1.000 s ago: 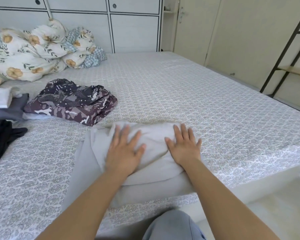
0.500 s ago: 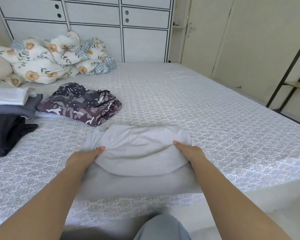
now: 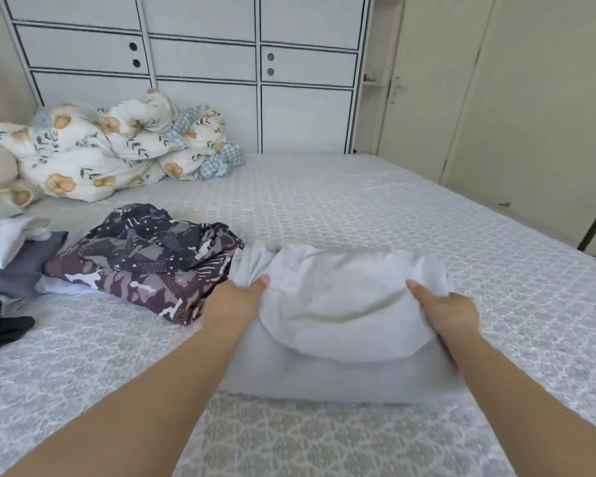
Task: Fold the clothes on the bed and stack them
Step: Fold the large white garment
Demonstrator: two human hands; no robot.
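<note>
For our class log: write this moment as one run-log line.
left hand: grips grey garment | right hand: grips it | patterned garment: beside

Pale grey garment [image 3: 341, 304], plain, no print. Beside it a dark brown-purple garment [image 3: 145, 259] printed with grey and white patches and dots. Bed sheet [image 3: 358, 208] was light grey with a repeating white lattice motif. Quilt [image 3: 93, 153] cream, with orange flowers and green leaves, its reverse blue-and-white checked. Cabinet [image 3: 207, 63] white, outlined in black. A black cloth [image 3: 0, 325] lay at far left.
</note>
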